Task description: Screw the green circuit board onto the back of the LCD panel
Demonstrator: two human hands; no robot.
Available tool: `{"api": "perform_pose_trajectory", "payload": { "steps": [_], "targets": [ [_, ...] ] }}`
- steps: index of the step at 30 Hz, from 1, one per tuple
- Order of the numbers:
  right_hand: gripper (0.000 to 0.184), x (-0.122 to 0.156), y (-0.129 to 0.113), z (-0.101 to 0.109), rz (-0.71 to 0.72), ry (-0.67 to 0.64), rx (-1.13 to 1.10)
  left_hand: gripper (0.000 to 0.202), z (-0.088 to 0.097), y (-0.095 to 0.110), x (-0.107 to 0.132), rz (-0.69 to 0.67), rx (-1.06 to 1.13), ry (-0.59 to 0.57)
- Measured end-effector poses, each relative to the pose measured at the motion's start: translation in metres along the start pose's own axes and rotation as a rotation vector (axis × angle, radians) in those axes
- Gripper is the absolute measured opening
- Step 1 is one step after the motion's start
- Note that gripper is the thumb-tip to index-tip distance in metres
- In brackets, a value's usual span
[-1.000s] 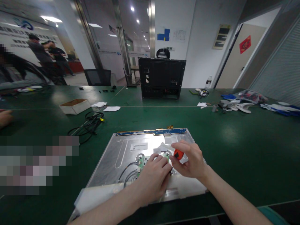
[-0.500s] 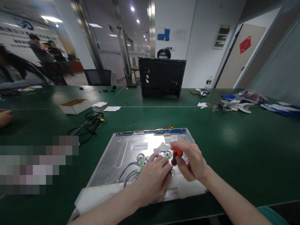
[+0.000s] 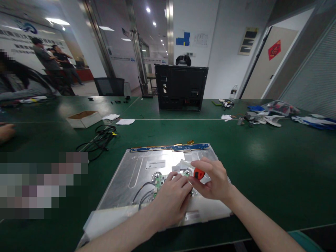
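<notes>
A metal-backed display panel (image 3: 120, 189) lies face down before me, with a blue circuit strip (image 3: 168, 148) along its far edge. My right hand (image 3: 216, 178) is closed around the red and black handle of a screwdriver (image 3: 199, 173), between thumb and fingers. My left hand (image 3: 173, 196) rests over a small green circuit board (image 3: 158, 180) on the panel, its fingers bent together beside the screwdriver. What its fingertips hold, if anything, is hidden, and so is the screwdriver's tip. Grey wires (image 3: 144, 192) run from the board to the left.
A black monitor housing (image 3: 182, 87) stands at the back of the green table (image 3: 262, 182). To the left are a black cable bundle (image 3: 101, 140) and a white box (image 3: 84, 119). Plastic bags and parts (image 3: 273, 113) lie at the right. Another person's hand (image 3: 6, 132) is at the left edge.
My right thumb and fingers have shifted around the screwdriver handle, which now shows turned and more end-on. My left hand keeps its place on the board.
</notes>
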State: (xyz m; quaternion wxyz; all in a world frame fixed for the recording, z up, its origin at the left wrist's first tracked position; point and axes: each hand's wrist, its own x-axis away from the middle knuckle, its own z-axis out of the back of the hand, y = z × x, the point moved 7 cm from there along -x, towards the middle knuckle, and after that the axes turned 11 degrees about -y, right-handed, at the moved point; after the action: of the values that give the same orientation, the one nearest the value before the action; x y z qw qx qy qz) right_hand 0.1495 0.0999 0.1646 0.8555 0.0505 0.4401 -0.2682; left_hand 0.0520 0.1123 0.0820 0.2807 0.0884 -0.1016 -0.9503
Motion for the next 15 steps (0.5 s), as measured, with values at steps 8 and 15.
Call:
{"api": "perform_pose_trajectory", "payload": {
  "steps": [8,15],
  "targets": [
    [0.035,-0.0029,-0.0035,0.0021,0.028,-0.033,-0.054,0.016,0.001,0.0012,-0.0006,-0.003,-0.005,-0.023],
    [0.04,-0.0033,-0.004,0.0038,0.008,-0.021,-0.033,0.017,0.0014,0.0019,-0.0012,-0.004,0.0,-0.048]
  ]
}}
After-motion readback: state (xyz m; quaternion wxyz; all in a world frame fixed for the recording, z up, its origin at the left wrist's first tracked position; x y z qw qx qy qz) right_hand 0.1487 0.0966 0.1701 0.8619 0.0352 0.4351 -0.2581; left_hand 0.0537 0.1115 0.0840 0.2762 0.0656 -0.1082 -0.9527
